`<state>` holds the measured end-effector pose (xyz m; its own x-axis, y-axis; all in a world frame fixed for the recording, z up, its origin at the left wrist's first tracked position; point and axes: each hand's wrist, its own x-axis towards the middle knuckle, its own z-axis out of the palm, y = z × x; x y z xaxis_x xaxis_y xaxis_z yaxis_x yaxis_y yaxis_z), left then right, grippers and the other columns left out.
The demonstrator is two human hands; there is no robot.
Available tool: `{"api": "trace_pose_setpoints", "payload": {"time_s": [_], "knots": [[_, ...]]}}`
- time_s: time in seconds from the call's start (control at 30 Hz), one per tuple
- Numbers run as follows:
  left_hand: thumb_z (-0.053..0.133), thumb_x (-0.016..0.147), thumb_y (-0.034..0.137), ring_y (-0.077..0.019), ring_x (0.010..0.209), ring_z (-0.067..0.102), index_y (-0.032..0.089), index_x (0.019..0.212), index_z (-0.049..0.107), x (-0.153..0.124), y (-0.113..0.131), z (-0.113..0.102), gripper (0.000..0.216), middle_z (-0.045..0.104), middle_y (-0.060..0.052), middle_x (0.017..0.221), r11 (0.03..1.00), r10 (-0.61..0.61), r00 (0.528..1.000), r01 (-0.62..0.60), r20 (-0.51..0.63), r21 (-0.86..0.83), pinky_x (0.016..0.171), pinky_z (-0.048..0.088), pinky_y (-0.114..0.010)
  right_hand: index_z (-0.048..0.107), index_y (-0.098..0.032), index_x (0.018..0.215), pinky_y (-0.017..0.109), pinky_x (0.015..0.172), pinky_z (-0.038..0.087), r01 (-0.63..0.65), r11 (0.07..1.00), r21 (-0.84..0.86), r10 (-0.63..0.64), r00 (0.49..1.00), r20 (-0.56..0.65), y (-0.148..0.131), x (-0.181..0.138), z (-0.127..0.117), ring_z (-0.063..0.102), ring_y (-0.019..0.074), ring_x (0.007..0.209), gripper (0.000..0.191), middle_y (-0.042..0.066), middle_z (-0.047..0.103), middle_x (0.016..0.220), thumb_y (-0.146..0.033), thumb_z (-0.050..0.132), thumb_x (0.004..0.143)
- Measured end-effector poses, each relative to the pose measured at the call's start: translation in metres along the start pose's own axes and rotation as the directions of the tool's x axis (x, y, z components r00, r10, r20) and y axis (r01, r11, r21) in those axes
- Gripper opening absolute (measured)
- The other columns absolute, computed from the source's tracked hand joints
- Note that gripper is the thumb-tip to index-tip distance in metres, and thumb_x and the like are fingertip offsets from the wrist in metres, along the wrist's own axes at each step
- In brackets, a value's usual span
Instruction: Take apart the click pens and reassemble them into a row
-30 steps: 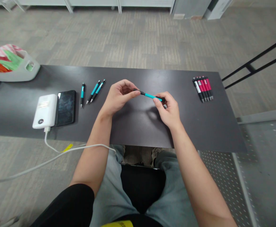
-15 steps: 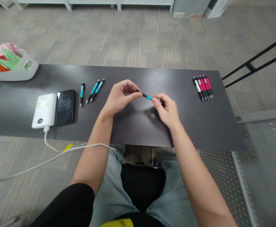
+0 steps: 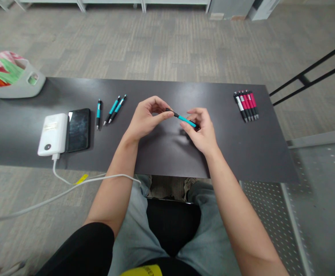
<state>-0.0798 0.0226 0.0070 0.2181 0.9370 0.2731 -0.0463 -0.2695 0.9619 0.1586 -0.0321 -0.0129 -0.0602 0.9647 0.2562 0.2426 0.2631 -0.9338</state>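
Note:
A turquoise pen with black ends (image 3: 187, 120) is held slanting above the dark table, between my hands. My left hand (image 3: 147, 118) is closed, pinching the pen's upper-left black end between thumb and fingertips. Around the pen's lower-right part, my right hand (image 3: 201, 125) has its fingers parted from the thumb. Its thumb lies along the near side of the barrel, and the index fingertip is lifted clear. Part of the pen's right black end is hidden at the right hand. Left of my hands lie a single turquoise pen (image 3: 99, 114) and two more turquoise pens (image 3: 117, 109) side by side.
On the right of the table (image 3: 167, 161) lies a row of several pens (image 3: 246, 106), one white and the others pink. A black phone (image 3: 78, 130) and a white power bank (image 3: 52, 134) with a cable (image 3: 69, 189) are at left. A white basket (image 3: 35, 80) stands far left.
The fingers of my right hand have parted from the barrel, uncovering more turquoise. The pen's right end has tilted slightly lower. My left hand keeps its pinch.

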Motion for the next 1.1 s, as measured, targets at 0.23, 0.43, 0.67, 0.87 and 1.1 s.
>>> {"api": "trace_pose_setpoints", "payload": {"time_s": [0.23, 0.43, 0.67, 0.87, 1.1], "knots": [[0.117, 0.064, 0.070, -0.0194, 0.085, 0.080, 0.020, 0.089, 0.075, -0.0011, -0.0032, -0.0005, 0.069, 0.085, -0.005, 0.092, 1.000, 0.026, 0.999, -0.026, 0.025, 0.001, 0.083, 0.063, -0.034, 0.080, -0.032, 0.096, 0.044, 0.073, 0.054, -0.026, 0.999, -0.027, 0.028, 0.994, 0.102, 0.0000, -0.0012, -0.0021, 0.061, 0.0256, 0.069, 0.058, 0.003, 0.071, 0.076, -0.087, 0.069, 0.108], [0.117, 0.064, 0.069, -0.0185, 0.084, 0.079, 0.020, 0.089, 0.076, -0.0009, -0.0010, 0.0013, 0.069, 0.085, -0.004, 0.091, 1.000, 0.030, 0.999, -0.030, 0.027, 0.002, 0.082, 0.062, -0.033, 0.079, -0.033, 0.097, 0.045, 0.080, 0.058, 0.045, 0.997, -0.065, -0.038, 0.995, 0.093, -0.0003, -0.0011, -0.0014, 0.065, 0.0259, 0.072, 0.047, 0.002, 0.072, 0.078, -0.078, 0.076, 0.109], [0.117, 0.063, 0.070, -0.0187, 0.084, 0.080, 0.020, 0.088, 0.075, -0.0010, 0.0006, 0.0021, 0.069, 0.085, -0.005, 0.092, 1.000, 0.014, 1.000, -0.014, 0.016, 0.005, 0.083, 0.062, -0.033, 0.080, -0.034, 0.110, 0.046, 0.082, 0.062, 0.077, 0.986, -0.149, -0.070, 0.996, 0.048, 0.0006, -0.0024, -0.0023, 0.070, 0.0286, 0.076, 0.047, 0.004, 0.077, 0.086, -0.081, 0.079, 0.104], [0.118, 0.062, 0.068, -0.0198, 0.086, 0.081, 0.021, 0.088, 0.077, -0.0016, 0.0020, 0.0017, 0.068, 0.087, -0.005, 0.092, 1.000, -0.006, 1.000, 0.006, 0.010, 0.013, 0.085, 0.063, -0.034, 0.078, -0.036, 0.114, 0.046, 0.083, 0.062, 0.083, 0.983, -0.163, -0.071, 0.995, 0.077, -0.0021, -0.0022, -0.0028, 0.073, 0.0291, 0.078, 0.047, 0.004, 0.079, 0.090, -0.082, 0.077, 0.106], [0.117, 0.065, 0.066, -0.0212, 0.086, 0.081, 0.021, 0.087, 0.077, -0.0034, 0.0025, 0.0024, 0.064, 0.087, -0.006, 0.093, 0.999, -0.017, 0.999, 0.016, 0.033, 0.030, 0.083, 0.063, -0.035, 0.079, -0.037, 0.110, 0.045, 0.083, 0.058, 0.042, 0.987, -0.156, -0.022, 0.991, 0.132, 0.0016, -0.0033, -0.0049, 0.072, 0.0289, 0.076, 0.045, 0.002, 0.075, 0.079, -0.078, 0.062, 0.116]]}}
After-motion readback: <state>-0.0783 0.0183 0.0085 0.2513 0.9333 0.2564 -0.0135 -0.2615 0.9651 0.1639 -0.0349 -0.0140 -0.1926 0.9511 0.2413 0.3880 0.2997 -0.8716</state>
